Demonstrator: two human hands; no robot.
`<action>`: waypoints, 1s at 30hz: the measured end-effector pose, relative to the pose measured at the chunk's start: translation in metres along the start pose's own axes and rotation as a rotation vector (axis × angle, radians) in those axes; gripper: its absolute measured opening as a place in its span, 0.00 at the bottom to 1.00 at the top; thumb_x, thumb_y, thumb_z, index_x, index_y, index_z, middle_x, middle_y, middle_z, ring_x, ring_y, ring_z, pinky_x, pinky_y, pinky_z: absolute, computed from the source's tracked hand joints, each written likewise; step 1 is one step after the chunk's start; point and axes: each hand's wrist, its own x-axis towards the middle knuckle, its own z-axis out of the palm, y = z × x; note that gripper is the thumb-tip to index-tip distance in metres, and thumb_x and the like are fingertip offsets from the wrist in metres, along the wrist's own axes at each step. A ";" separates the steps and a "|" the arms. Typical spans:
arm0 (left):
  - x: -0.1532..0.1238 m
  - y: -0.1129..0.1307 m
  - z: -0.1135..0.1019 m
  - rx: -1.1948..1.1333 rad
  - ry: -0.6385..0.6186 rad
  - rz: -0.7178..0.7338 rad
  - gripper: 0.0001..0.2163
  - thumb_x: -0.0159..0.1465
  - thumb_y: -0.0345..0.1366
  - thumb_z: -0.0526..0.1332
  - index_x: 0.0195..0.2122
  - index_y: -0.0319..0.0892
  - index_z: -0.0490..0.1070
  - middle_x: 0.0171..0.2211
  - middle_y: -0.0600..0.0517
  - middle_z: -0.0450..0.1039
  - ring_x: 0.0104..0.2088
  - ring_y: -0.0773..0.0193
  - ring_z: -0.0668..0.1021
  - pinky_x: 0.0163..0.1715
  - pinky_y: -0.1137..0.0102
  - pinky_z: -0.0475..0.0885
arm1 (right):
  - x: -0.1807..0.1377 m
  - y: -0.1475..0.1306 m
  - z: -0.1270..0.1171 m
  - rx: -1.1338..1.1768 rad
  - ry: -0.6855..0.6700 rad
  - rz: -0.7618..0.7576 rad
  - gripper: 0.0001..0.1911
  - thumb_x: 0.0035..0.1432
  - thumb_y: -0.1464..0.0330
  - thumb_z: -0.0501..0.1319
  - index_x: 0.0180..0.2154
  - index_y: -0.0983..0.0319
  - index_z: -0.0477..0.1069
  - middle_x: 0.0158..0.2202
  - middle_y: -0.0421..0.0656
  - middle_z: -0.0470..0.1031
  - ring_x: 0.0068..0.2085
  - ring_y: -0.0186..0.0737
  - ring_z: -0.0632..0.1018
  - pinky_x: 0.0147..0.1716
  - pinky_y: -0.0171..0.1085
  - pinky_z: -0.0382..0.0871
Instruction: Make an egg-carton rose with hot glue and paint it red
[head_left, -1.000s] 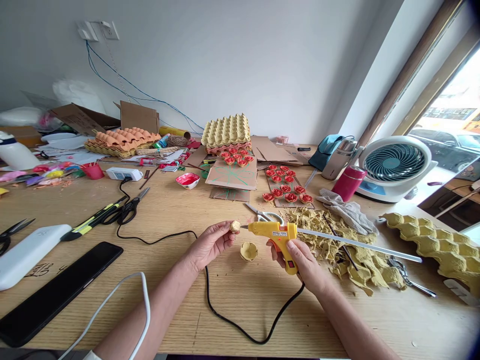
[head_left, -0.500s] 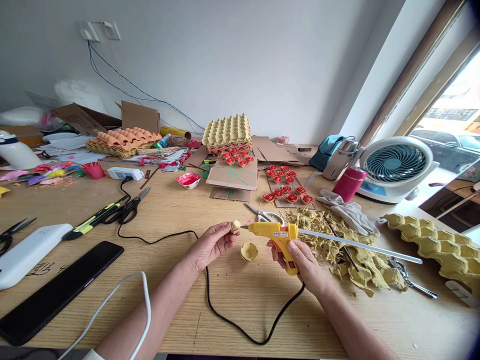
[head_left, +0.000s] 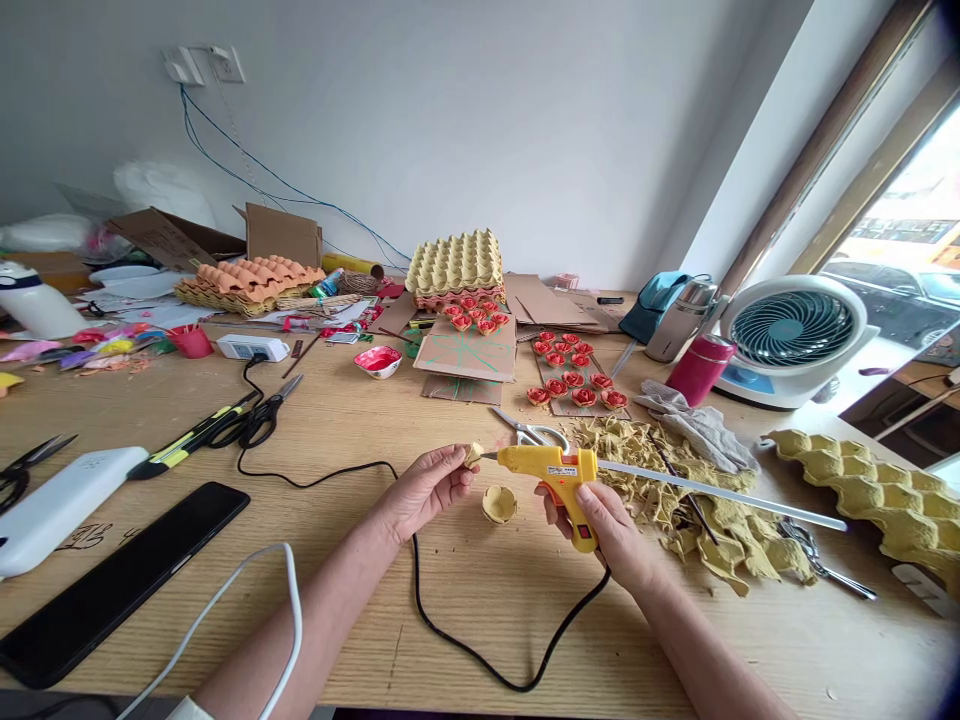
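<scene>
My left hand (head_left: 420, 490) pinches a small rolled piece of egg-carton paper (head_left: 472, 454) above the wooden table. My right hand (head_left: 607, 525) grips the handle of a yellow glue gun (head_left: 547, 467), whose nozzle touches that rolled piece. A long clear glue stick (head_left: 720, 492) juts out of the gun's back to the right. A small yellow paper cup shape (head_left: 498, 503) lies on the table just below the nozzle. The gun's black cord (head_left: 420, 600) loops across the table under my arms.
A heap of yellow carton scraps (head_left: 675, 490) and scissors (head_left: 529, 431) lie right of the gun. Red paper roses (head_left: 574, 380) sit on cardboard behind. An egg tray (head_left: 870, 485), a fan (head_left: 787, 335), a red flask (head_left: 694, 365), a black phone (head_left: 112, 585) and black scissors (head_left: 255, 420) surround the work area.
</scene>
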 end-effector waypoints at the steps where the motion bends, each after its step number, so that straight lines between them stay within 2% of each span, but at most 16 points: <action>1: 0.000 0.000 0.000 0.003 -0.001 0.002 0.09 0.58 0.30 0.75 0.35 0.34 0.78 0.29 0.48 0.80 0.24 0.73 0.77 0.26 0.80 0.78 | 0.000 0.000 0.000 -0.001 0.000 -0.001 0.29 0.68 0.45 0.54 0.38 0.64 0.77 0.29 0.42 0.70 0.27 0.35 0.67 0.26 0.35 0.59; 13: 0.001 -0.001 0.000 0.048 -0.012 0.018 0.18 0.50 0.36 0.80 0.37 0.35 0.77 0.28 0.52 0.77 0.24 0.75 0.75 0.24 0.81 0.75 | 0.002 -0.002 0.000 -0.001 0.004 -0.017 0.29 0.67 0.44 0.55 0.39 0.64 0.77 0.29 0.43 0.71 0.26 0.34 0.68 0.25 0.35 0.61; 22: 0.001 -0.001 0.000 0.086 0.007 0.024 0.17 0.51 0.36 0.79 0.36 0.36 0.76 0.28 0.54 0.76 0.23 0.76 0.73 0.25 0.81 0.72 | 0.002 -0.001 0.000 -0.021 0.005 -0.027 0.29 0.68 0.45 0.54 0.39 0.64 0.77 0.30 0.43 0.70 0.26 0.34 0.68 0.25 0.35 0.61; 30: 0.000 0.000 0.000 0.105 0.025 0.038 0.22 0.47 0.40 0.81 0.37 0.36 0.76 0.28 0.54 0.75 0.24 0.76 0.73 0.25 0.81 0.72 | 0.001 -0.001 0.000 -0.016 0.012 -0.017 0.28 0.68 0.46 0.54 0.41 0.64 0.77 0.31 0.44 0.71 0.27 0.35 0.69 0.25 0.35 0.61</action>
